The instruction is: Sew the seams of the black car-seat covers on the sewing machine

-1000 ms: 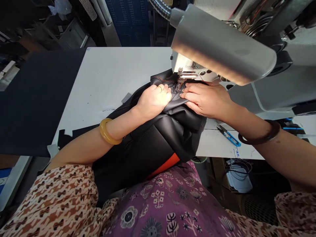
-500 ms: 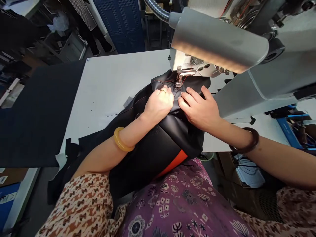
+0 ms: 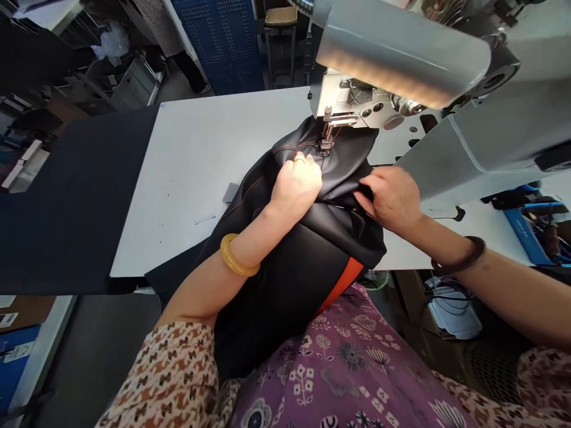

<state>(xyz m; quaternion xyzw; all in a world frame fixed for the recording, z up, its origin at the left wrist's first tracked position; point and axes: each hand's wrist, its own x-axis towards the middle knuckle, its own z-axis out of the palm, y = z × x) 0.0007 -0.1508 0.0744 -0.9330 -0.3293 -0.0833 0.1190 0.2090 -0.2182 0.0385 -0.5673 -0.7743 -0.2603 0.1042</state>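
Black leatherette seat cover (image 3: 307, 267) with orange stitching and one orange-red stripe (image 3: 341, 285) lies bunched under both hands, with its far part under the single metal presser foot (image 3: 326, 141) of a grey sewing machine (image 3: 366, 104). Its near part rests against the person's purple floral top (image 3: 339, 368), past the edge of the white tabletop (image 3: 187, 178).

The left hand (image 3: 297, 187) lies palm down on the cover, fingers pressed together and only slightly curved, its fingertips just beside the presser foot. It presses on the material and pinches nothing. One ring (image 3: 300, 159) shows on it, and one yellow translucent bangle (image 3: 233, 255) circles that wrist.

The right hand (image 3: 390, 199) sits farther along the cover, fingers curled over a fold of it, gripping that fold against the thumb side. One dark brown bangle (image 3: 459, 255) circles that wrist.

One small grey scrap (image 3: 231, 193) lies on the tabletop, touching the cover's edge. One large black sheet (image 3: 66, 202) lies beyond the tabletop's left edge.
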